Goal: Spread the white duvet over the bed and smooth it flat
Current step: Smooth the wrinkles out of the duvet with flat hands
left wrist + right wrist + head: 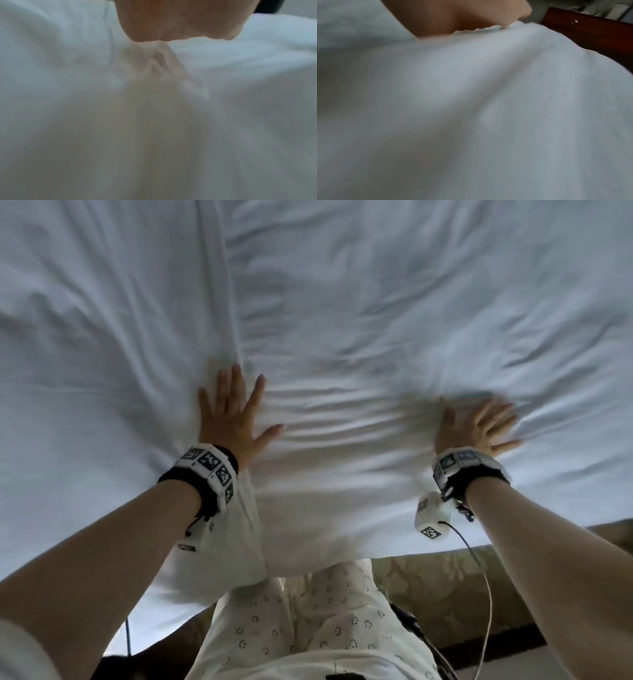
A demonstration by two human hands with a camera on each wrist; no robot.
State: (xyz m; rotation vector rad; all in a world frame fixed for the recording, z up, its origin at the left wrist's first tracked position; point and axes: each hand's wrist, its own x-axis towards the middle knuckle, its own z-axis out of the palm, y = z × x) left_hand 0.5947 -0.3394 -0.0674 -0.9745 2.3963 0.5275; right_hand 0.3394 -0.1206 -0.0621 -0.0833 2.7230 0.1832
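White duvet (pixel 342 302) covers the bed. Left hand (pixel 233 419) and right hand (pixel 476 426) press flat, fingers spread. Between them run the ridges, lying hand to hand; smoothing probably goes forward, across them.

right hand (pixel 476 426) blurred — duvet (pixel 342 302) edges cropped

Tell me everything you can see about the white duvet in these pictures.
The white duvet looks like soft, thin cotton cloth and fills almost the whole head view. It lies spread out but not yet smooth: creases bunch between the hands, and a long fold runs away from the person. Its near edge hangs beside the person's legs. The left hand and right hand press flat on it, fingers spread.
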